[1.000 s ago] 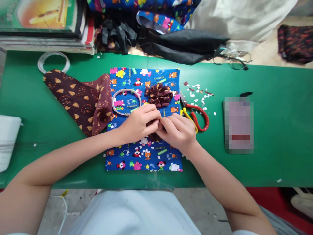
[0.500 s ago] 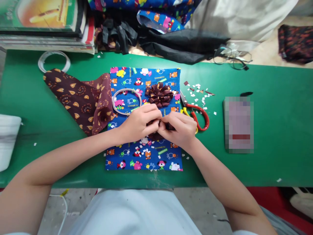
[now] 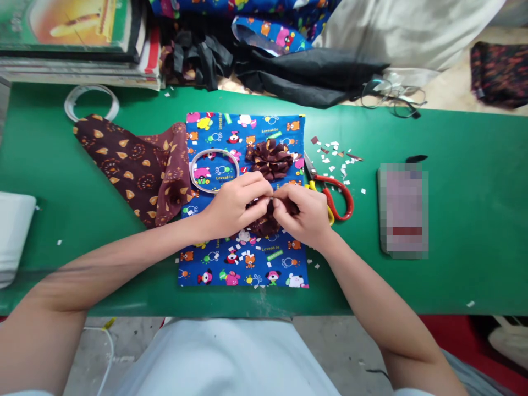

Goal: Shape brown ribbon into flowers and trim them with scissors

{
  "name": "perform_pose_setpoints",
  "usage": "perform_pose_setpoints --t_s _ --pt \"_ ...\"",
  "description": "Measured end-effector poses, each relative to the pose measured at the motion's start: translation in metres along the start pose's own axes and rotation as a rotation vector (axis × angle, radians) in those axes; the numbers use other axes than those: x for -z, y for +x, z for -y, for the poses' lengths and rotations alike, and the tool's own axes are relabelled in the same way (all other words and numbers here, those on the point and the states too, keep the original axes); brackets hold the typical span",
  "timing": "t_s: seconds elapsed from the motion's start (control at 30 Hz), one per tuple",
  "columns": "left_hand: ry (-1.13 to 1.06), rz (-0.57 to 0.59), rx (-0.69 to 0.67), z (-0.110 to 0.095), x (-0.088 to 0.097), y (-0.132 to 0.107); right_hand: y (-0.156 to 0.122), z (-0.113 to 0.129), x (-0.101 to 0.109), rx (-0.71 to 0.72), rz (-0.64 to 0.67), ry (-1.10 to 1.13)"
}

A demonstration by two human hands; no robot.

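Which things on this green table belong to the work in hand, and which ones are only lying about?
Probably part of the work:
- gathered brown fabric, at the left hand and right hand
- similar brown rosette
- scissors, beside the right hand

Seemingly just lying about:
- eyeglasses
- stacked books
- white ring, partly under patterned brown cloth

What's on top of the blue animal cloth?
A brown ruffle, a pale ring and white scraps. A second brown ruffle shows too, but the left grip and right grip hide part of it.
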State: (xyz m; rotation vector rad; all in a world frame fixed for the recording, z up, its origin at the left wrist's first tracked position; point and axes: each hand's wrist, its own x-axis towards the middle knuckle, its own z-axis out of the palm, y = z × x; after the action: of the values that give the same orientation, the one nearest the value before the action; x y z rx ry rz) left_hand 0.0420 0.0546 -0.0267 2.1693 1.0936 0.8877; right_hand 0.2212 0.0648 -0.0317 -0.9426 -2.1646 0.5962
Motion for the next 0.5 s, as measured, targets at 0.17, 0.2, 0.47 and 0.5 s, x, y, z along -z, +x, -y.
perform_pose_setpoints --t_s 0.17,0.2,0.47,0.5 --pt "-0.025 -0.02 0.0 -0.0007 0.0 -0.0002 0.0008 0.0014 0.0009 -0.073 0.026 0.029" --pt "-0.025 -0.02 0.0 -0.0007 0.0 -0.0003 0.001 0.0016 0.0012 -0.083 0.036 0.036" --pt "-0.026 -0.025 0.002 -0.0005 -0.0003 -0.0003 0.0022 0.0019 0.0023 -0.088 0.059 0.027" --pt "-0.028 -0.026 0.004 -0.0006 -0.0003 -0.0003 0.0021 0.002 0.0022 -0.095 0.058 0.032"
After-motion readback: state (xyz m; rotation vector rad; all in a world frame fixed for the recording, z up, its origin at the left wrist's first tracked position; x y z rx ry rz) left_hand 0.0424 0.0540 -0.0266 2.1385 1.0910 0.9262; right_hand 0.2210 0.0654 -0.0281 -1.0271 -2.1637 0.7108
